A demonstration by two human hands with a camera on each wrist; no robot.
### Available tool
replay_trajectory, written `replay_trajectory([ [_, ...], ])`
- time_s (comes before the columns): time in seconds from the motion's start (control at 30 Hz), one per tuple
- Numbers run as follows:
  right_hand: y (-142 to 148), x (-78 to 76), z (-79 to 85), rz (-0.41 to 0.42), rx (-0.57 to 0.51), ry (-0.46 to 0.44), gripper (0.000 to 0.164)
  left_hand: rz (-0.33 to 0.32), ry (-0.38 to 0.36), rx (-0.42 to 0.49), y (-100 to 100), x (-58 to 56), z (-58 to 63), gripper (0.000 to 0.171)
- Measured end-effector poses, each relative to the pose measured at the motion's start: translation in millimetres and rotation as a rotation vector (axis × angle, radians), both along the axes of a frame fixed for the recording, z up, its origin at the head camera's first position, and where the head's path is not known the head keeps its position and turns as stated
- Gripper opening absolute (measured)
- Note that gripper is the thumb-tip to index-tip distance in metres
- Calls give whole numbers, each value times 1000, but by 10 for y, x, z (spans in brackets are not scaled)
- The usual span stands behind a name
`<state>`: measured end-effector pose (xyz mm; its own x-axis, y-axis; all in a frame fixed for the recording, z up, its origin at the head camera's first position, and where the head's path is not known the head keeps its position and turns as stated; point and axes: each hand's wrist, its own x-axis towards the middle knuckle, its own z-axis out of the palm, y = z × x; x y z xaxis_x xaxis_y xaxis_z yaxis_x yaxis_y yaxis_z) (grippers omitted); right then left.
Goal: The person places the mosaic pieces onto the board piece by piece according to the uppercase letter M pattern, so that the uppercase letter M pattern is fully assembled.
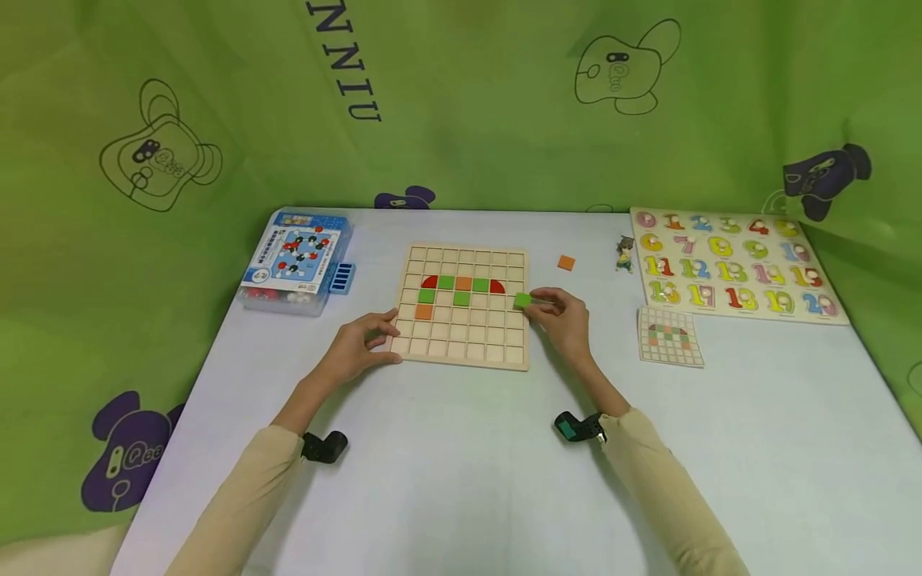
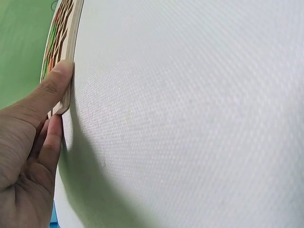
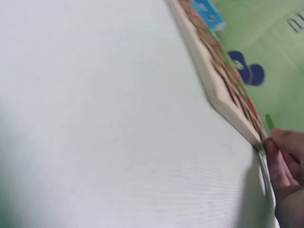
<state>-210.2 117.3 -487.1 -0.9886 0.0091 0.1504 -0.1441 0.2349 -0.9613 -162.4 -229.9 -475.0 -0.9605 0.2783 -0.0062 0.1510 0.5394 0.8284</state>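
Note:
A wooden grid board (image 1: 461, 336) lies on the table, holding red quarter-round, green and orange tiles in some of its cells. My left hand (image 1: 353, 348) grips its near left corner. In the left wrist view the thumb (image 2: 59, 76) lies along one board edge, and the fingers (image 2: 52, 147) touch the adjoining side. Between thumb and fingertips, my right hand (image 1: 565, 320) pinches a green square tile (image 1: 522, 301) at the board's right edge. That tile appears edge-on in the right wrist view. Farther back, a loose orange square tile (image 1: 567, 262) lies on the table.
A pattern card (image 1: 670, 352) lies right of my right hand, below a number puzzle board (image 1: 742, 268). Near that board is a small cartoon figure (image 1: 624, 253). At left stand a boxed molecule set (image 1: 295, 260) and a small blue piece (image 1: 342, 278). Green fabric (image 1: 461, 104) backs the table.

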Motion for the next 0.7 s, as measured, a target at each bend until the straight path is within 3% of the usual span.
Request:
replay_trajectory([
  [0.33,-119,-54,-16,65,169,189,24,0,-4,19,-8,4,-7,36],
  [0.5,-174,-90,12,114,219,176,26,-3,-14,24,-14,6,-16,37],
  [0.7,-218,-106,45,158,194,147,34,-2,-20,36,-14,4,-2,37],
])
